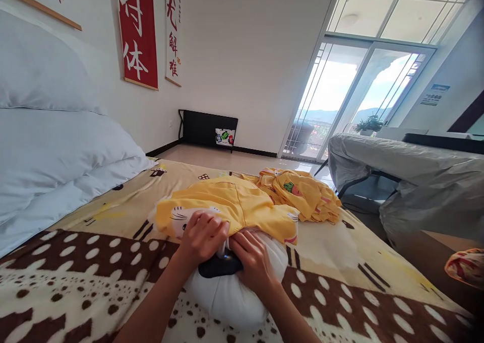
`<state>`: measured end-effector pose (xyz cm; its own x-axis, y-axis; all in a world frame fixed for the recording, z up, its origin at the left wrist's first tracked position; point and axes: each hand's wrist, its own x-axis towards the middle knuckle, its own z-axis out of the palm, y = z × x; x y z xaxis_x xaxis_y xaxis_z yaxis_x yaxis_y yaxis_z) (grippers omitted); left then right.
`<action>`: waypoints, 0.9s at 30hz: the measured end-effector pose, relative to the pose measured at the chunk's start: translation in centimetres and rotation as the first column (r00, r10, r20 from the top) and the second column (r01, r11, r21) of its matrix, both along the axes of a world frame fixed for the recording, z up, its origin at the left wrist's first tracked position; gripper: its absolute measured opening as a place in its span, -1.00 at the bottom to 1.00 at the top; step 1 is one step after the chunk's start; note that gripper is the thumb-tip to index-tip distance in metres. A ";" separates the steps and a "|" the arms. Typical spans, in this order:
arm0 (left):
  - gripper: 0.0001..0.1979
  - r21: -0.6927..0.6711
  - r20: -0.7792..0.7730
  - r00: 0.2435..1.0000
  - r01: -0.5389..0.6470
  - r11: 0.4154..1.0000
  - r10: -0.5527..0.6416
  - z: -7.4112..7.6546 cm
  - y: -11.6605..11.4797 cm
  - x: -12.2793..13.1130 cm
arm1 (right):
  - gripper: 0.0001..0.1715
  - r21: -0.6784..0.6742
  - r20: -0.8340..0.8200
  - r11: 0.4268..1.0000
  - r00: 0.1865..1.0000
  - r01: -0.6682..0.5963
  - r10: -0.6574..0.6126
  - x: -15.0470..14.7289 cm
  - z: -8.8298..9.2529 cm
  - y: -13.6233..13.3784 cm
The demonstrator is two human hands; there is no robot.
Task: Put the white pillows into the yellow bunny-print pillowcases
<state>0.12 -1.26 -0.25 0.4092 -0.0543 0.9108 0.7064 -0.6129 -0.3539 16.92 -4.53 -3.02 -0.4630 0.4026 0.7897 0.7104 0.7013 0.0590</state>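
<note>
On the bed lies a white, stuffed, rounded thing (230, 302), its far part under yellow cloth (227, 194) printed with whiskered cat faces. My left hand (204, 234) is closed on the near edge of this yellow cloth. Just right of it, my right hand (253, 255) has its fingers bent over the place where cloth and white thing meet. What those fingers pinch is partly hidden. A smooth black piece (220, 266) shows between my hands, against the white thing; its kind is unclear. Behind the cloth, a crumpled yellow printed fabric (302, 194) rests on the bed.
The bed has a beige and brown patterned blanket (124, 287). White pillows (56, 146) are piled at the left. To the right stand a plastic-wrapped piece of furniture (408, 161) and a cardboard box (434, 262). A black folded frame (206, 129) leans at the far wall.
</note>
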 end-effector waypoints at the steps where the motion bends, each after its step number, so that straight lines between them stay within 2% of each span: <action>1: -0.91 -0.048 -0.057 0.998 0.018 0.999 -0.021 0.3 -0.2 0.1 | -0.78 0.023 0.003 0.999 1.000 -0.022 0.022 -0.1 0.0 0.0; 3: -0.93 -0.125 -0.129 0.991 0.024 0.992 -0.040 0.7 -0.6 0.5 | -0.76 0.057 0.002 0.998 0.999 -0.041 0.041 -0.2 -0.2 0.1; 5: -0.90 -0.158 -0.147 0.989 0.005 0.987 -0.028 1.0 -1.0 1.0 | -0.74 0.069 -0.025 0.998 1.000 -0.001 0.003 0.0 -0.6 0.4; 9: -0.85 -0.137 -0.189 0.982 -0.051 0.989 0.025 0.7 -1.3 2.4 | -0.72 0.110 -0.156 0.974 0.971 0.200 -0.182 1.2 -1.2 1.4; 12: -0.88 -0.157 -0.213 0.974 -0.115 0.981 0.080 0.2 -1.0 2.8 | -0.70 0.090 -0.183 0.939 0.933 0.331 -0.311 2.3 -1.2 2.0; 17: -0.92 -0.210 -0.111 0.972 -0.225 0.951 0.205 -0.1 -0.1 2.1 | -0.50 0.067 -0.174 0.899 0.893 0.432 -0.416 3.2 -1.0 2.5; 23: -0.89 -0.315 0.006 0.882 -0.446 0.838 0.472 0.0 0.7 0.9 | -0.55 -0.021 -0.215 0.866 0.844 0.499 -0.492 4.2 -1.3 3.0; 25: -0.86 -0.321 0.023 0.877 -0.447 0.835 0.479 -0.1 1.1 0.4 | -0.58 -0.069 -0.215 0.848 0.823 0.525 -0.526 4.8 -1.4 3.3; 27: -0.87 -0.308 0.053 0.900 -0.397 0.865 0.432 -0.4 1.5 0.0 | -0.60 -0.125 -0.210 0.817 0.790 0.563 -0.576 5.5 -1.5 3.6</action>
<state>0.16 0.24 -0.69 0.2269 0.3629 0.9038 0.9425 -0.3155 -0.1100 22.37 -0.95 -4.48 0.0531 0.5800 0.8129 0.9703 0.1625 -0.1793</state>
